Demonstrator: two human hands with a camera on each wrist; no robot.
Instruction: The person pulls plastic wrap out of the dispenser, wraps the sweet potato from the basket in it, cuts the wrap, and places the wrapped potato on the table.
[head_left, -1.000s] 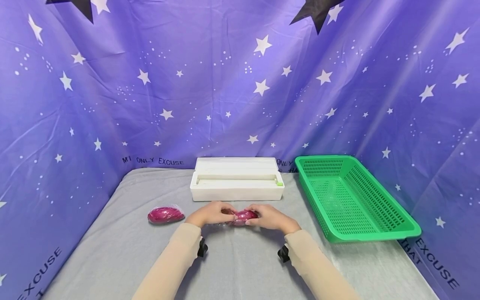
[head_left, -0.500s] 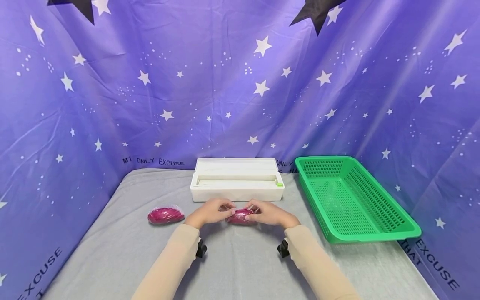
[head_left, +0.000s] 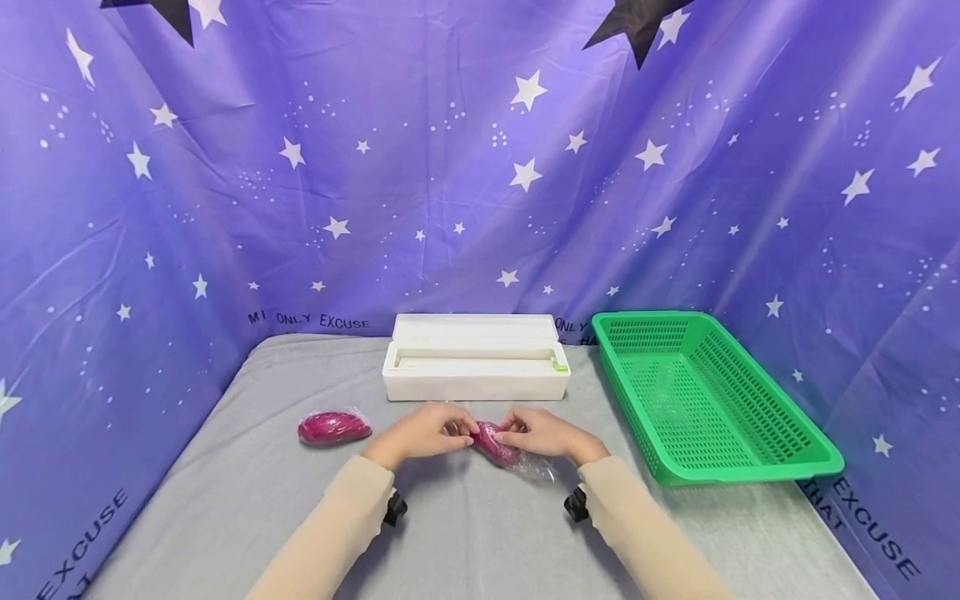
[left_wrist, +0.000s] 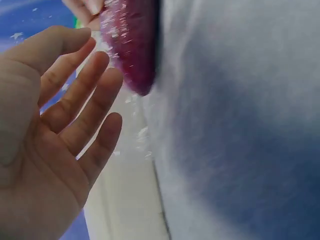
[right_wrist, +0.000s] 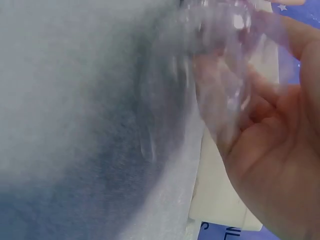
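In the head view, a purple-red sweet potato (head_left: 492,450) lies slanted between the hands, with loose clear cling film (head_left: 534,468) trailing from its near right end. My right hand (head_left: 543,432) pinches it from the right; film drapes across those fingers in the right wrist view (right_wrist: 235,75). My left hand (head_left: 427,431) has its fingertips right at the far left end. Seen from the left wrist, that hand's fingers (left_wrist: 95,100) are loosely bent beside the tapered tip, gripping nothing. A second film-wrapped sweet potato (head_left: 333,427) rests on the cloth at left.
Behind the hands stands a white cling film dispenser (head_left: 476,387), its lid raised and a green slider at its right end. A green perforated basket (head_left: 667,454) sits at right on the grey cloth (head_left: 480,542). Starry purple curtains (head_left: 480,167) enclose three sides.
The sweet potato has turned from lying crosswise to a slant, its right end toward me. Loose film now spreads out at that end. The hands have parted slightly.
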